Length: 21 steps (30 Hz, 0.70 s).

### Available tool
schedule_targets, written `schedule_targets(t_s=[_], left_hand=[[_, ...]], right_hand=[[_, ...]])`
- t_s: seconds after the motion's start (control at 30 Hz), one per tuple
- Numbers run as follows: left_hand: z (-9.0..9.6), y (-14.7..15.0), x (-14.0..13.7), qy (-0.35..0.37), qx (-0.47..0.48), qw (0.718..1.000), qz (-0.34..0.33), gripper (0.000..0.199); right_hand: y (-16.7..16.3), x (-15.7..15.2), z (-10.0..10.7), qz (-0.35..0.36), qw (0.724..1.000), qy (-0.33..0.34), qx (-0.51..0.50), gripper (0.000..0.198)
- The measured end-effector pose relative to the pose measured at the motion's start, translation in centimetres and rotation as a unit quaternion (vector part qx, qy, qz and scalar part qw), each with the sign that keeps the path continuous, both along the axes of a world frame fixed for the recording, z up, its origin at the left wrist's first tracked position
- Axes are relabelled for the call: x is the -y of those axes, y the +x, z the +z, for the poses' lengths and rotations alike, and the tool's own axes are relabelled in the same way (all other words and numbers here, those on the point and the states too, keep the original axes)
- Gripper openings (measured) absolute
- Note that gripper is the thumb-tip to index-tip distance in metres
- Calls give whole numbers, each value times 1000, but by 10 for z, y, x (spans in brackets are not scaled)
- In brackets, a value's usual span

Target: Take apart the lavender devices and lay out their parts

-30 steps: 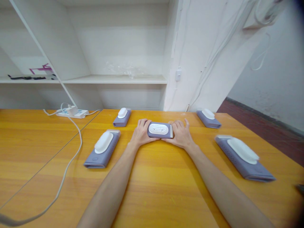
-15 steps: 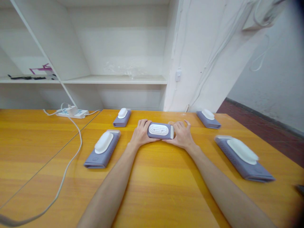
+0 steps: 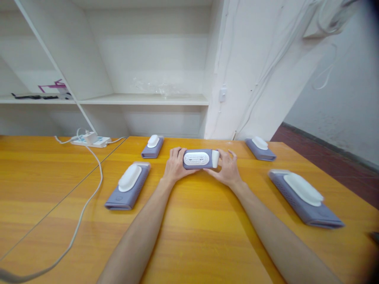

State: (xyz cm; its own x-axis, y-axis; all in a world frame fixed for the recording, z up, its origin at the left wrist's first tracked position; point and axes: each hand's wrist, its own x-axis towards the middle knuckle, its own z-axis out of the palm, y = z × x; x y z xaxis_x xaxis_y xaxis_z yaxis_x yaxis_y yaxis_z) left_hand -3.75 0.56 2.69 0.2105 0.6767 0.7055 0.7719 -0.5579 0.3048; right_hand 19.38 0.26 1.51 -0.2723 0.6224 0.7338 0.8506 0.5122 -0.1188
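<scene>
Above the middle of the table, a purple-grey box-shaped device point(image 3: 211, 161) faces me with its white oval studded pad point(image 3: 196, 158). My left hand point(image 3: 174, 165) is closed round its left end, fingers over the top and thumb along the underside. At the other end is a white end piece point(image 3: 215, 158), held by the fingers of my right hand point(image 3: 226, 167), whose thumb stretches under the device. Four-sided matching devices lie round about with smooth white oval parts upward: one near left point(image 3: 127, 187), one far left point(image 3: 152, 146), one far right point(image 3: 260, 148), one near right point(image 3: 304, 197).
A white power strip point(image 3: 102, 142) with a plug lies at the back left. Its pale cable point(image 3: 99, 173) curves across the left of the wooden table point(image 3: 189, 244). White shelves point(image 3: 142, 99) stand behind, with clear plastic wrapping on one.
The held device has tilted slightly and risen a little. More of its white end piece shows on the right, and my right hand has shifted slightly outward.
</scene>
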Motion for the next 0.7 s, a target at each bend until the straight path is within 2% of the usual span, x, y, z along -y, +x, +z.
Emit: schedule_targets(t_s=[0.13,0.2,0.33,0.43,0.57,0.7], left_hand=[[0,0,0,9,-6,1000,4,80],[-1,1,-1,17,-7,1000,6,80],[-2,1,-3,37,4,999,14,78],[-3,1,-4,45,26,998,29,77],[-3,0,-5,49,47,997,48,76],[-3,0,-4,44,40,997,50,77]], right_hand=[[-1,0,-1,-6,999,13,-34,50],[-3,0,-3,-7,998,22,-60,45],[-6,-2,-5,4,990,89,-106,44],[-5,-5,-6,-23,984,117,-134,45],[1,-10,-9,-77,975,117,-173,45],[8,-15,-13,-110,969,87,-204,45]])
